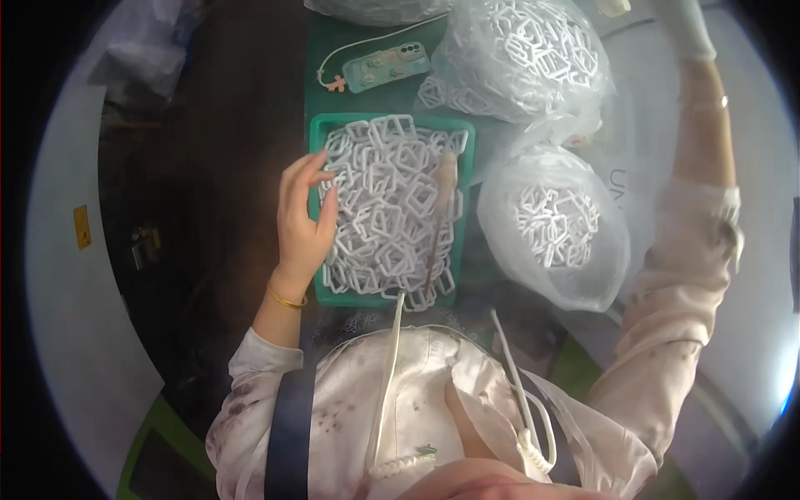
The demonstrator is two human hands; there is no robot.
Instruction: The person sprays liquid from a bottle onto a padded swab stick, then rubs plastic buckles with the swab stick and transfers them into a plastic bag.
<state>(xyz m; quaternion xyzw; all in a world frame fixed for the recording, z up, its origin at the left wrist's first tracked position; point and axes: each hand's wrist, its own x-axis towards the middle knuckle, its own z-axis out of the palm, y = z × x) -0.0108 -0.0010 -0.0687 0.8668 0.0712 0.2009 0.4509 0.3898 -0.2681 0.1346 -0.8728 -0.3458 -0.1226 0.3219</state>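
Note:
A green tray [314, 133] in front of me is heaped with white plastic frame-shaped pieces [387, 200]. My left hand [304, 217] is at the tray's left rim, fingers apart and fingertips over the nearest pieces; it holds nothing I can see. A long thin stick with a paler, wider end [442, 200] lies on the right part of the heap. Far to the upper right reaches my right arm, and my right hand [687, 29], in what looks like a white glove, is cut off by the top edge. Its fingers are hidden.
Right of the tray stands an opened clear plastic bag [496, 200] with similar white pieces. Behind it sits a larger filled bag [542, 50]. A phone in a clear decorated case [387, 68] with a cord lies beyond the tray on the green surface [321, 104].

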